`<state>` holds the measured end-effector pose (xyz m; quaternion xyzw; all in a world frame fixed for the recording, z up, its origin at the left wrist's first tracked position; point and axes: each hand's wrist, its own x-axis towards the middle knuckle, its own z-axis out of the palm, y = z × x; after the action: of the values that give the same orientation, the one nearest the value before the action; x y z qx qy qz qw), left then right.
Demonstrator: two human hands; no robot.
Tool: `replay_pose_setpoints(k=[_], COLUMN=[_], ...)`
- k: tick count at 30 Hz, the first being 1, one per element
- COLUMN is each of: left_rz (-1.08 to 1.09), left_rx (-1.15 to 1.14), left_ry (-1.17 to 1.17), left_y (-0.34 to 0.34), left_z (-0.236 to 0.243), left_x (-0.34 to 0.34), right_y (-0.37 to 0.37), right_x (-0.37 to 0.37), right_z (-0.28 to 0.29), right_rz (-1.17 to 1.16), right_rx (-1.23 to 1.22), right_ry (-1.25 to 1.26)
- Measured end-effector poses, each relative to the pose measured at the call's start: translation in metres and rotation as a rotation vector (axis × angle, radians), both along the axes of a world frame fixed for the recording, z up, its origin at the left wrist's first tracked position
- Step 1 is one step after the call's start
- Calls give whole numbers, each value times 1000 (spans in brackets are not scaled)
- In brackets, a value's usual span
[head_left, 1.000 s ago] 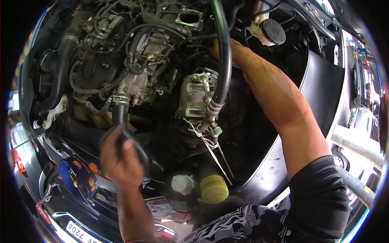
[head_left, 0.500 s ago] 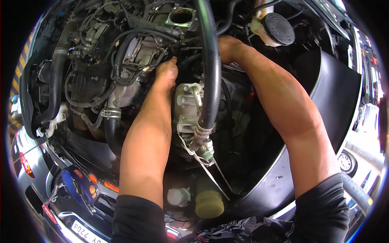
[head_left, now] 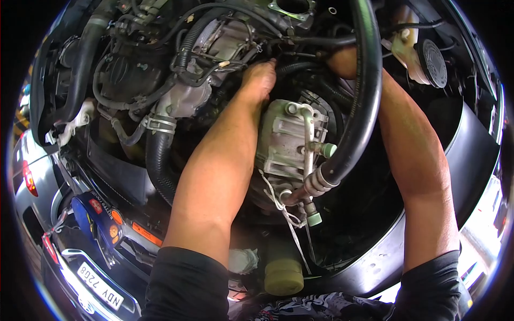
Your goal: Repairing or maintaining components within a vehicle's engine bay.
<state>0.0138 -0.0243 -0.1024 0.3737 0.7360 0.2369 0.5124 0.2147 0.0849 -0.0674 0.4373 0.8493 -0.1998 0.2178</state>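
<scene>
I have both arms deep in the engine bay. My left hand [head_left: 258, 80] is among dark hoses and wiring beside the engine [head_left: 225, 43], fingers curled, their grip hidden. My right hand [head_left: 342, 60] reaches behind a thick black hose [head_left: 361, 115], partly hidden, near a thin dark line [head_left: 302, 55]; its fingers do not show clearly. Between my forearms sits a silver compressor [head_left: 289, 142] with green-capped fittings [head_left: 314, 218] and a white tie [head_left: 289, 216] hanging from it.
A capped reservoir [head_left: 431, 64] is at upper right, a ribbed hose [head_left: 159, 155] left of my left arm, a curved dark metal panel [head_left: 476, 134] along the right. Low down are a yellow round container [head_left: 284, 278] and a blue object [head_left: 93, 216]. Other cars [head_left: 32, 160] stand beyond.
My left hand has risen from the lower ribbed hose into the upper middle of the engine bay. The view has shifted, so the big hose and reservoir appear farther right. The compressor shows more.
</scene>
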Motion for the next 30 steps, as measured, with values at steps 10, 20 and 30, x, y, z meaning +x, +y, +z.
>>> replay_pose_setpoints(k=[10, 20, 30], left_rz=[478, 288, 466], left_rx=[-18, 107, -127], left_ry=[-668, -528, -842], left_y=[14, 14, 16], left_z=[-47, -62, -52], left_x=[-1, -3, -6], right_y=[5, 30, 15], right_x=[4, 7, 18], right_z=[-10, -45, -21], right_rz=[-321, -174, -74], right_rx=[-287, -561, -287], right_ry=[302, 469, 408])
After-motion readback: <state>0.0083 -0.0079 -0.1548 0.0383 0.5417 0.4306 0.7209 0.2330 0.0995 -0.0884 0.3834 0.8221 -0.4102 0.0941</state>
